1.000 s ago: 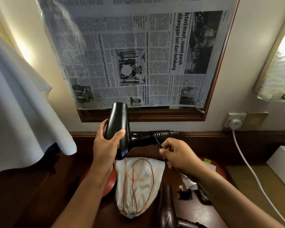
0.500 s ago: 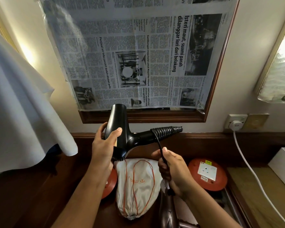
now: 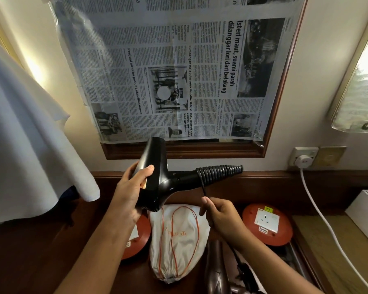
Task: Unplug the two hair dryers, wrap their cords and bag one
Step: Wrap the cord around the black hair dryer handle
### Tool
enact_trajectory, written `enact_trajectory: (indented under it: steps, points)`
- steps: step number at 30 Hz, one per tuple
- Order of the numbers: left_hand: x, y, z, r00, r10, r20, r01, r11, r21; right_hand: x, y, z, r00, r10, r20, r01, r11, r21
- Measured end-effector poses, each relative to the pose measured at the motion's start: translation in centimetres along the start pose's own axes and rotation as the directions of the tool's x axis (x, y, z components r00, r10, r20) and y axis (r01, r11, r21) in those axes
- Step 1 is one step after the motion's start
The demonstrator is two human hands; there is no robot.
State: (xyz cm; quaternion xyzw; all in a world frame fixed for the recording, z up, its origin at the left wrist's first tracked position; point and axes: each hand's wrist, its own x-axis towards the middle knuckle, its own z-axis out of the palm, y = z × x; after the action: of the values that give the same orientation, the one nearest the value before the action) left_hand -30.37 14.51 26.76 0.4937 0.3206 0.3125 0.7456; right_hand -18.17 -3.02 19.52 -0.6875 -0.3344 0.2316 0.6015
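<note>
My left hand (image 3: 134,187) grips the black dryer (image 3: 155,177) by its barrel above the drawstring bag (image 3: 176,240), handle sideways so my right hand (image 3: 221,217), pinching the cord (image 3: 204,187), can coil it on tight.

Dim, warm room. Bright glow from lamp (image 3: 361,85) at right and wall patch (image 3: 33,70) at left. Dark, shadowed desk (image 3: 40,251). Soft glare across newspaper (image 3: 174,68). Wide-angle bending at edges; slight softness throughout.

Pouch (image 3: 176,240) on the desk (image 3: 40,262) — between two socket discs (image 3: 267,223), below the dryer (image 3: 157,179).
</note>
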Motion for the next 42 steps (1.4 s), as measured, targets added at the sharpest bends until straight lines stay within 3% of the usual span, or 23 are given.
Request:
enact_trajectory:
  steps: [4, 8, 15, 25, 30, 36, 42]
  points:
    - [-0.3, 0.0, -0.2, 0.999, -0.04, 0.017, 0.039, 0.999, 0.018, 0.3, 0.3, -0.3, 0.993, 0.034, 0.111, -0.047, 0.991, 0.124]
    - [-0.4, 0.2, -0.7, 0.997, -0.071, 0.026, 0.07, 0.997, 0.017, 0.6, 1.0, -1.1, 0.993, -0.017, 0.118, 0.022, 0.999, -0.048]
    - [-0.7, 0.7, -1.1, 0.991, -0.114, 0.074, 0.114, 0.993, -0.002, 1.5, 0.6, -1.6, 0.983, -0.086, 0.161, 0.114, 0.978, -0.174]
    - [-1.3, 1.1, -1.3, 0.954, -0.25, 0.168, 0.256, 0.967, -0.015, 2.6, 0.6, -2.4, 0.957, -0.005, 0.29, 0.087, 0.959, -0.271]
    - [-1.3, 0.7, -1.9, 0.918, -0.333, 0.214, 0.331, 0.943, 0.048, 3.9, 0.3, -3.4, 0.947, 0.13, 0.295, 0.053, 0.84, -0.54]
    - [-1.2, 0.2, -2.4, 0.875, -0.397, 0.276, 0.392, 0.917, 0.076, 6.2, -2.2, -4.6, 0.848, -0.013, 0.529, 0.396, 0.679, -0.618]
    - [-0.9, -0.3, -2.6, 0.863, -0.391, 0.319, 0.349, 0.919, 0.181, 7.6, -3.8, -4.5, 0.819, 0.051, 0.572, 0.451, 0.559, -0.696]
